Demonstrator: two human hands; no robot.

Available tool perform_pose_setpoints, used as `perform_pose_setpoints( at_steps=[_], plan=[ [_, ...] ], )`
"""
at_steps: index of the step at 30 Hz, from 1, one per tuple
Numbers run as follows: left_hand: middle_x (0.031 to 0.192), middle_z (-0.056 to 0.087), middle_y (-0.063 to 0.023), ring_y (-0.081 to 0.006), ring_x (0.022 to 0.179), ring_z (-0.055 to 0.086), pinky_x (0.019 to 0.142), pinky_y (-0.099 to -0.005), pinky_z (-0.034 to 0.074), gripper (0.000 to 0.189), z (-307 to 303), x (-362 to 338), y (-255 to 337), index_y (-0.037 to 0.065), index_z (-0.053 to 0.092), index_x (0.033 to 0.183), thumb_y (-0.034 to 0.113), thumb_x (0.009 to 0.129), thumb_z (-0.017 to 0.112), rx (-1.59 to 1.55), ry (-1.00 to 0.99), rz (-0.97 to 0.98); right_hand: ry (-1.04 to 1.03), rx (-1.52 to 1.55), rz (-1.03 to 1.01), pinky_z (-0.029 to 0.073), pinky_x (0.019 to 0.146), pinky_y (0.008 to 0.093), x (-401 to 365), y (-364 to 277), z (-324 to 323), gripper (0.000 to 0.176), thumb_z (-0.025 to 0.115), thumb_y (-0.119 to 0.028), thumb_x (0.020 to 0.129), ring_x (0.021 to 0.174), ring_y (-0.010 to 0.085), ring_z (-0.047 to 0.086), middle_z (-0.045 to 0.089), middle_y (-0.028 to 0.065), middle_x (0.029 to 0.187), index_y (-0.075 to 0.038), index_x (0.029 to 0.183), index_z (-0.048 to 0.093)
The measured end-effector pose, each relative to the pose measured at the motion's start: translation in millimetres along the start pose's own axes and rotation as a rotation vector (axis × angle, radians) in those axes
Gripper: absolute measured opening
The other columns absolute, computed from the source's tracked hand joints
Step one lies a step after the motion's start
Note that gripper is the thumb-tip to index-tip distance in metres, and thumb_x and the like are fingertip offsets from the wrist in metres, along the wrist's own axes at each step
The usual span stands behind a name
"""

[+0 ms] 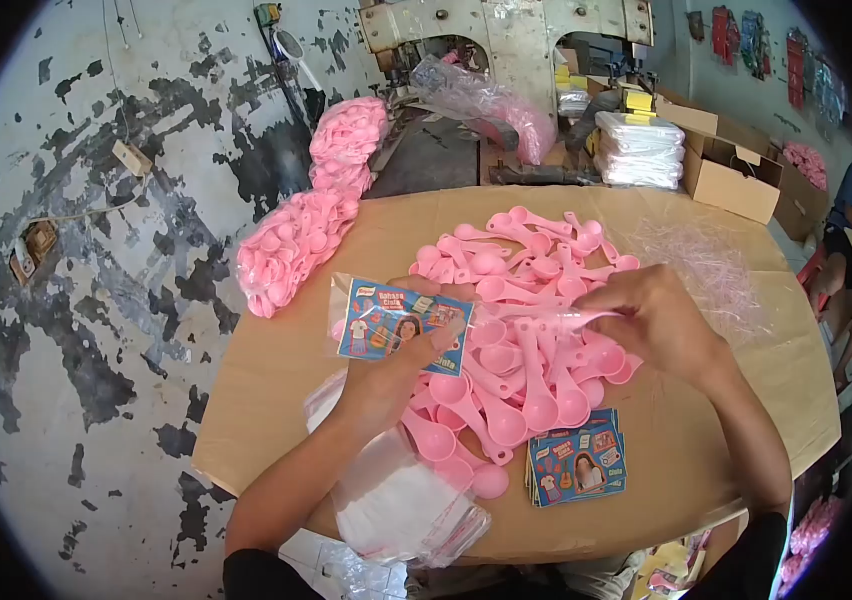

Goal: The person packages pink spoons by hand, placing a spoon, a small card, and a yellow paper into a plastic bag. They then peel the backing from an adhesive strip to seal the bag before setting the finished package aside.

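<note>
My left hand (396, 372) grips a blue printed card (371, 318) in a clear plastic bag, its thumb across the card's front. Over the heap's right side, my right hand (668, 325) pinches a pink measuring spoon (586, 318) by one end. Beneath both hands spreads a large heap of pink measuring spoons (506, 412). A stack of the same blue cards (578, 462) lies at the heap's near edge. Clear flat plastic bags (391, 505) are piled near my left forearm, partly covered by it.
Brown cardboard (686, 440) covers the table. Bagged pink spoons (296, 245) hang over its far left edge. Thin plastic strips (711, 275) lie at right. Behind stand a metal machine (511, 60), packed clear bags (639, 150) and an open carton (736, 180). Another person's limbs (836, 270) show far right.
</note>
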State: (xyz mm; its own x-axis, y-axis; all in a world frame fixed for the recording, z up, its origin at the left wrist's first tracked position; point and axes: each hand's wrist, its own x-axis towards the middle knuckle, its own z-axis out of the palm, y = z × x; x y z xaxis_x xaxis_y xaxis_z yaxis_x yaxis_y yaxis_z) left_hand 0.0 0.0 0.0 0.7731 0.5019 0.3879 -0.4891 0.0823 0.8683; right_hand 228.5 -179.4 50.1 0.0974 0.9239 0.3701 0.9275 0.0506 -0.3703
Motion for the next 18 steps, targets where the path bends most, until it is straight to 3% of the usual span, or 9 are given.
perform_pose_setpoints(
  at_steps=[2,5,8,11,14,17,18],
  plan=[
    [0.129,0.056,-0.0171,-0.0231,0.117,0.057,0.095,-0.0355,0.049,0.040,2,2,0,0.009,0.047,0.126,0.003,0.089,0.063,-0.052,0.018,0.014,-0.065,0.149,0.261,0.055,0.076,0.0297,2,-3,-9,0.014,0.072,-0.013,0.087,0.087,0.0144,0.066,0.071,0.0079,0.088,-0.004,0.097,0.072],
    [0.129,0.057,-0.0158,-0.0216,0.115,0.058,0.094,-0.0352,0.049,0.040,5,2,0,0.009,0.047,0.127,0.005,0.090,0.062,-0.095,0.079,-0.002,0.068,0.760,0.278,0.052,0.067,0.0262,1,-6,-7,0.016,0.071,-0.014,0.087,0.080,0.0102,0.065,0.070,0.0064,0.083,0.000,0.094,0.071],
    [0.130,0.056,-0.0146,-0.0203,0.115,0.058,0.093,-0.0353,0.050,0.042,-1,2,-2,0.009,0.046,0.128,0.009,0.090,0.063,-0.129,0.151,-0.032,0.113,0.791,0.117,0.050,0.064,0.0238,1,-3,0,0.017,0.069,-0.015,0.090,0.075,0.0088,0.064,0.071,0.0069,0.085,0.001,0.094,0.071],
    [0.131,0.056,-0.0128,-0.0194,0.115,0.058,0.090,-0.0349,0.051,0.044,-1,5,1,0.010,0.045,0.129,0.012,0.090,0.064,-0.138,0.156,-0.033,0.109,0.530,0.030,0.049,0.064,0.0217,-1,5,3,0.018,0.065,-0.016,0.093,0.073,0.0075,0.062,0.069,0.0048,0.085,0.001,0.087,0.069],
    [0.130,0.055,-0.0125,-0.0187,0.115,0.058,0.088,-0.0342,0.051,0.044,-1,5,1,0.010,0.045,0.130,0.012,0.090,0.064,-0.137,0.141,-0.014,0.038,0.475,0.273,0.048,0.066,0.0220,-4,12,1,0.018,0.063,-0.015,0.094,0.068,0.0068,0.058,0.063,0.0001,0.082,0.001,0.086,0.064],
    [0.130,0.056,-0.0123,-0.0185,0.116,0.057,0.089,-0.0335,0.051,0.044,-1,3,1,0.009,0.044,0.130,0.011,0.091,0.063,-0.102,0.139,-0.036,0.201,0.784,0.187,0.045,0.061,0.0214,0,-1,5,0.013,0.061,-0.012,0.095,0.070,0.0051,0.053,0.057,-0.0018,0.083,-0.001,0.089,0.058],
    [0.132,0.054,-0.0136,-0.0230,0.120,0.055,0.095,-0.0373,0.047,0.042,-2,2,1,0.010,0.045,0.130,0.011,0.091,0.062,-0.097,0.143,-0.039,0.199,0.797,0.125,0.044,0.061,0.0210,-1,-1,5,0.012,0.060,-0.012,0.096,0.072,0.0050,0.052,0.057,-0.0015,0.085,-0.001,0.092,0.058]
  ],
)
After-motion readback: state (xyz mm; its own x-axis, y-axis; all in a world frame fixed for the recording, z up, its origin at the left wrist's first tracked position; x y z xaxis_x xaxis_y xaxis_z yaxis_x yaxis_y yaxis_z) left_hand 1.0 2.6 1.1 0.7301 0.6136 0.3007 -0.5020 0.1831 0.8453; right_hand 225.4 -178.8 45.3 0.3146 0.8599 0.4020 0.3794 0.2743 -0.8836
